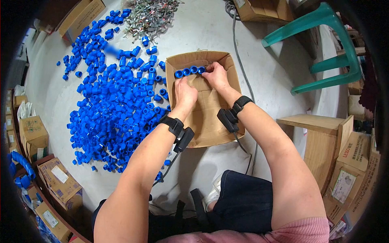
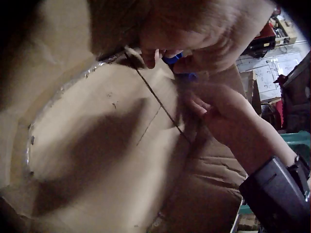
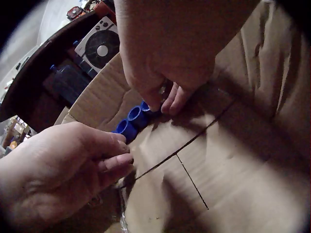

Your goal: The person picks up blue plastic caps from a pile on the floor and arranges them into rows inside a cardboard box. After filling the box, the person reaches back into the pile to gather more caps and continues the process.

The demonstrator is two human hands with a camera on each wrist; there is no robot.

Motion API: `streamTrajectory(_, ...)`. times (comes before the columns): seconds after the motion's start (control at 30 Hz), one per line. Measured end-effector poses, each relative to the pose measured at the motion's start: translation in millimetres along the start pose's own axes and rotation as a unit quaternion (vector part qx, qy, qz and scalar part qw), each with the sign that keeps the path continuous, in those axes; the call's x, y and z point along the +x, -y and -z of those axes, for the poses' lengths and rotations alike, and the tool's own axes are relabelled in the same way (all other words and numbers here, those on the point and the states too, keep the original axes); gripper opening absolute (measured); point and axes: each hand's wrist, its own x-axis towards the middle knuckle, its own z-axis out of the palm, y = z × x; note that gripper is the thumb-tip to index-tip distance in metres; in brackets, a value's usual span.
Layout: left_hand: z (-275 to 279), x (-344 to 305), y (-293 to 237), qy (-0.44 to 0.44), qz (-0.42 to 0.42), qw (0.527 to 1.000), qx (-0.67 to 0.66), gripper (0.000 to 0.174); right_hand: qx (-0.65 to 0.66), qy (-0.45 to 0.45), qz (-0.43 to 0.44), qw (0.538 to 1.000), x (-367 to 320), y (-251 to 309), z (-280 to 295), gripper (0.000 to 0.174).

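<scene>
Four blue fittings [image 1: 186,72] stand in a row, rims up, along the far wall inside a cardboard box [image 1: 202,139]. At the row's right end, my right hand [image 1: 219,79] pinches the last fitting [image 1: 201,70] between thumb and fingers; the hand partly covers it in the right wrist view. My left hand [image 1: 186,97] is just below the row's left end, its fingers loosely bent with nothing seen in them. In the right wrist view, the left hand [image 3: 73,170] is beside the leftmost fitting [image 3: 127,131].
A big pile of loose blue fittings [image 1: 117,109] spreads over the floor left of the box, with a heap of small metal parts [image 1: 148,18] beyond. A grey cable [image 1: 240,52] runs along the box's right side. Right of it are a green stool [image 1: 352,52] and a wooden piece [image 1: 312,121].
</scene>
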Motion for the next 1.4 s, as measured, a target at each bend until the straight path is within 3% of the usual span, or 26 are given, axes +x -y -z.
streamTrajectory(0.37,1,-5,-3,0.009,-0.013,1.0,0.004,0.039,0.019,0.002,0.0,1.0,-1,-1,3,0.028)
streamTrajectory(0.57,22,-25,-18,-0.023,-0.068,0.988,-0.138,0.026,0.073,-0.06,0.055,0.994,1,4,13,0.021)
streamTrajectory(0.63,31,-29,-15,-0.014,-0.121,0.978,-0.168,0.024,0.092,-0.078,0.106,0.987,8,2,15,0.024)
streamTrajectory(0.7,50,-37,-15,0.002,-0.141,0.97,-0.2,0.023,0.104,-0.051,0.091,0.989,6,21,26,0.028)
streamTrajectory(0.77,62,-38,-8,-0.028,-0.179,0.963,-0.198,0.021,0.144,-0.086,0.117,0.979,11,32,25,0.032)
streamTrajectory(0.83,96,-49,-7,-0.013,-0.179,0.963,-0.202,0.02,0.224,-0.079,0.093,0.967,2,59,26,0.035)
streamTrajectory(0.9,129,-56,2,-0.017,-0.158,0.969,-0.187,0.021,0.291,-0.05,0.134,0.946,5,73,23,0.035)
streamTrajectory(0.93,143,-58,10,-0.019,-0.171,0.968,-0.183,0.021,0.31,-0.046,0.105,0.944,-10,98,22,0.035)
streamTrajectory(1.23,312,-77,88,-0.012,-0.166,0.985,-0.045,0.027,0.363,0.04,0.219,0.905,-72,205,-2,0.036)
streamTrajectory(1.4,420,-106,129,-0.074,-0.138,0.985,-0.08,0.027,0.363,0.052,0.245,0.897,-106,252,-19,0.035)
